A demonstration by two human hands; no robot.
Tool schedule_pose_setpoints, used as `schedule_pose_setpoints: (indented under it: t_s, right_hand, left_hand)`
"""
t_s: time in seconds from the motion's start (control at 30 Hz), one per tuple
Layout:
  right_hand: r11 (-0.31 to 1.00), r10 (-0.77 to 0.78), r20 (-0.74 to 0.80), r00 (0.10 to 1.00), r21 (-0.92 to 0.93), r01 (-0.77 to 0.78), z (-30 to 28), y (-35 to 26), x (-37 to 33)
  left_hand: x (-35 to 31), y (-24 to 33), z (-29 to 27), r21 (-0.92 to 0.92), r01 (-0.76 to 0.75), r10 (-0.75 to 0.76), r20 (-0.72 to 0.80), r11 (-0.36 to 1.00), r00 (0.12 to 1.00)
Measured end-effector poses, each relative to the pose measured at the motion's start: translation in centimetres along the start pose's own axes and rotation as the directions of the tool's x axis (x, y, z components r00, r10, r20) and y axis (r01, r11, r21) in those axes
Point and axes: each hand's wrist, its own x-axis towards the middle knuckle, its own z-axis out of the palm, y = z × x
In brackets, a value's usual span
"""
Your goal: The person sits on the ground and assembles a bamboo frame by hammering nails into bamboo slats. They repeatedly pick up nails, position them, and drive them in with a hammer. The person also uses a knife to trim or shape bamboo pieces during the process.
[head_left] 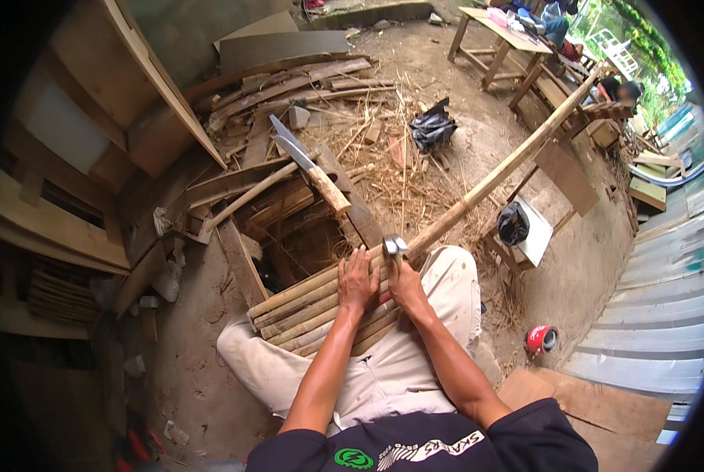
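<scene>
Across the lap point(387, 379) sits a row of bamboo strips point(301, 303), left hand point(357, 282) spread flat on top, probably to steady them; right hand point(405, 285) is wrapped round a hammer point(395, 245). Knife point(320, 179) lies over the wooden frame point(360, 216)'s far edge, likely for easy reach.

Head-worn view (fisheye), looking down, near

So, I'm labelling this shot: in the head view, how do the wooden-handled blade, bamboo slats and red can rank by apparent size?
1. Bamboo slats, together, though partly covered
2. Wooden-handled blade
3. Red can
</scene>
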Motion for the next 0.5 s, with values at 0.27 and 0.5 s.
schedule_pose_setpoints:
  t_s: [0.27,0.5]
  right_hand:
    - [0.936,-0.217,-0.272,0.938,0.216,0.279,-1.0,-1.0,-0.2]
    - [0.994,-0.050,-0.047,0.998,0.099,0.055,-0.4,-1.8,-0.6]
  left_hand:
    - [-0.4,0.0,0.2,0.000,-0.023,0.023,-0.076,1.000,0.997]
    - [-0.2,0.1,0.0,-0.035,0.013,-0.013,0.004,0.999,1.000]
